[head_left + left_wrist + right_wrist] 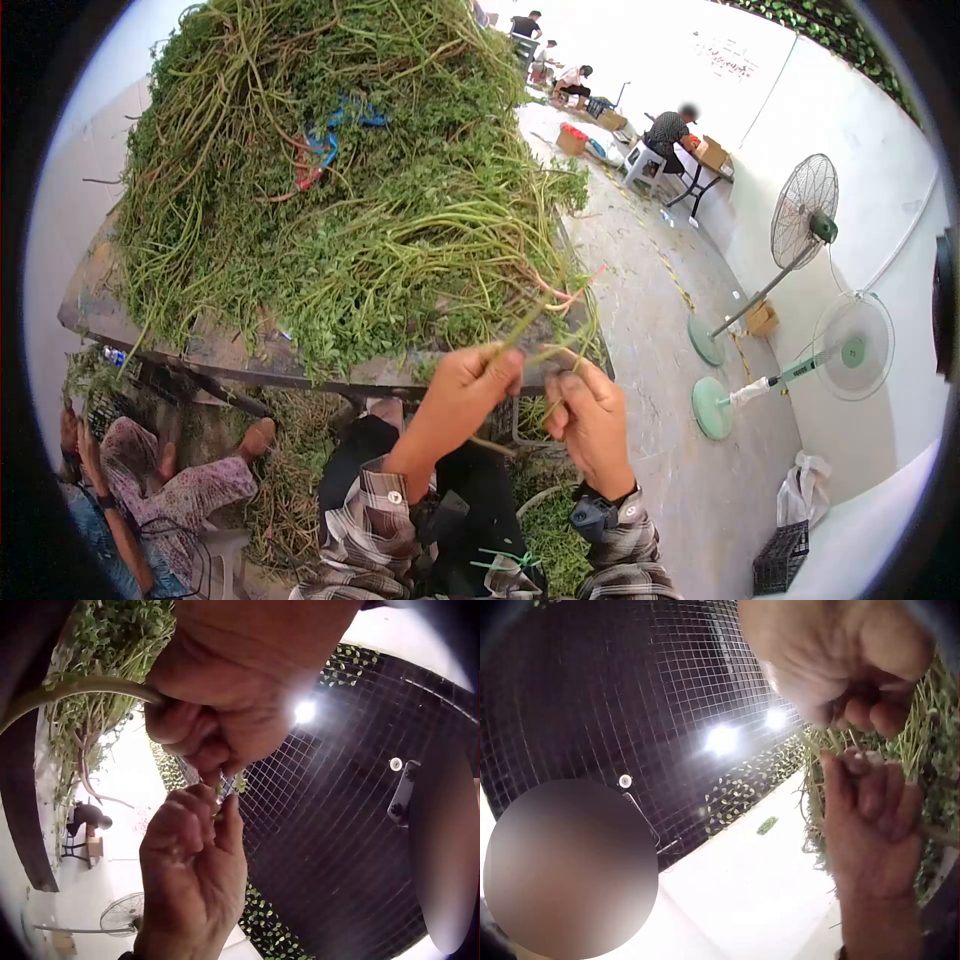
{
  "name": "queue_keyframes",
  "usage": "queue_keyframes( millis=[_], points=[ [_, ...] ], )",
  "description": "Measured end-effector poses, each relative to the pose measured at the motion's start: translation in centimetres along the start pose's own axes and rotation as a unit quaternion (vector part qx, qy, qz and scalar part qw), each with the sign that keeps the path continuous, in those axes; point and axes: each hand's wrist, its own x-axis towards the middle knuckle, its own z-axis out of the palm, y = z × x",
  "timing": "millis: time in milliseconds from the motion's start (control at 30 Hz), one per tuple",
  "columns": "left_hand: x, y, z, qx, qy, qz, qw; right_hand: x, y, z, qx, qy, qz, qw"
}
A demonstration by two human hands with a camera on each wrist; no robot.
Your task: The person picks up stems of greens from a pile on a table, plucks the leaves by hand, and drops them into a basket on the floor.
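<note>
Close together over the table's near edge, both hands hold green stems. The left hand (462, 400) has its fingers curled round a stem (525, 322) that slants up to the right; in the left wrist view a thick stem (82, 686) runs out of that fist. Thumb and fingers of the right hand (592, 420) pinch a thin stem just to the right. In the right wrist view the left hand (874, 817) is below the right hand (840, 652), their fingertips near each other. What lies between the fingertips is partly hidden.
A large heap of leafy stems (350, 240) covers the dark table (400, 370). Below, a container of green pieces (556, 540) stands between the knees. Another person's legs (180, 480) are at lower left; two fans (822, 225) stand at right.
</note>
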Motion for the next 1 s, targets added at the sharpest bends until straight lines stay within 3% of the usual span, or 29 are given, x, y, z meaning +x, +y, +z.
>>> queue_keyframes(
  millis=[167,267,333,367,433,467,533,633,667,733,767,800,867,933,967,1000],
  points=[
    [0.1,-0.5,0.1,-0.038,-0.030,-0.039,0.998,1.4,0.4,2.0,0.081,-0.046,0.020,0.995],
    [0.2,-0.4,0.1,-0.032,0.047,-0.049,0.997,1.2,1.3,2.1,0.090,-0.035,0.013,0.995],
    [0.5,-1.0,0.0,0.033,0.179,-0.006,0.983,-0.5,2.4,2.1,0.052,-0.023,0.007,0.998],
    [0.6,-0.7,-0.8,0.033,0.184,-0.009,0.982,-1.4,3.0,1.7,0.051,-0.026,0.013,0.998],
    [0.7,0.5,-3.2,-0.111,0.279,-0.026,0.953,-3.6,3.7,0.2,-0.059,-0.005,-0.027,0.998],
    [0.4,0.7,-3.7,-0.113,0.279,-0.031,0.953,-4.4,3.9,-0.6,-0.061,-0.002,-0.022,0.998],
    [0.1,0.9,-4.0,-0.174,0.239,0.040,0.954,-5.5,4.6,-2.6,-0.125,0.060,0.008,0.990],
    [0.3,0.5,-3.3,-0.258,0.219,0.015,0.941,-7.0,4.9,-5.9,-0.178,0.186,-0.009,0.966],
    [0.4,0.2,-3.5,-0.282,0.181,0.008,0.942,-7.7,5.0,-7.3,-0.181,0.188,-0.007,0.965],
    [0.9,0.2,-2.5,-0.300,0.186,0.005,0.936,-8.7,5.3,-9.7,-0.143,0.248,0.020,0.958],
    [1.0,0.2,-2.0,-0.315,0.191,0.004,0.930,-8.8,5.5,-10.1,-0.145,0.250,0.020,0.957],
    [0.8,-1.1,-3.1,-0.335,0.108,0.026,0.935,-8.9,5.6,-10.3,-0.188,0.240,-0.010,0.952],
    [1.1,-1.0,-2.0,-0.327,0.112,0.009,0.938,-8.6,4.9,-9.8,-0.230,0.232,-0.040,0.944],
    [1.0,-0.9,-1.1,-0.316,0.109,-0.010,0.943,-7.5,3.7,-8.2,-0.335,0.135,-0.110,0.926],
    [1.0,-1.0,-0.7,-0.314,0.105,-0.011,0.943,-6.8,3.4,-7.4,-0.334,0.139,-0.110,0.926],
    [1.1,-1.2,-0.3,-0.326,0.092,-0.018,0.941,-6.1,3.2,-6.4,-0.326,0.084,-0.126,0.933]
  ],
)
